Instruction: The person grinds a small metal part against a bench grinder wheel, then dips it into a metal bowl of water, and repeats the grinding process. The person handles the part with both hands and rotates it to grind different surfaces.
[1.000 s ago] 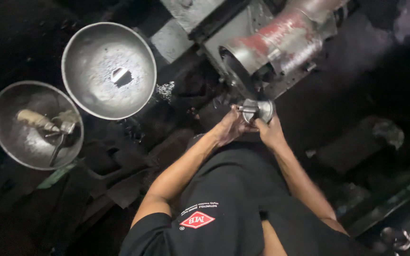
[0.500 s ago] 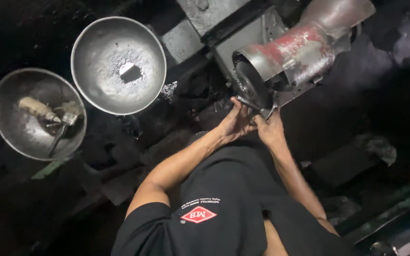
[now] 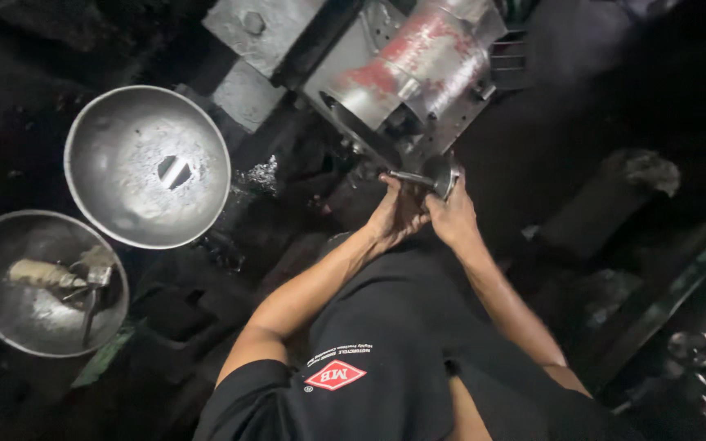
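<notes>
Both hands meet on a small metal part [image 3: 428,177] with a stem and a round head. The left hand [image 3: 396,214] is closed around the stem; the right hand [image 3: 453,219] is clamped under the head, steadying it against the grinding machine [image 3: 406,77] just above. Well to the left lie two metal bowls: the nearer bowl [image 3: 116,175] nearly bare, the farther bowl [image 3: 10,306] holding tools.

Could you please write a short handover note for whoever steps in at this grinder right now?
Left hand and right hand both grip a small metal part, held against the dark wheel of the grey-and-red grinder. Two metal bowls sit to the left: the upper bowl holds one small piece, the lower bowl holds tools. How far grinding has progressed cannot be judged.
</notes>
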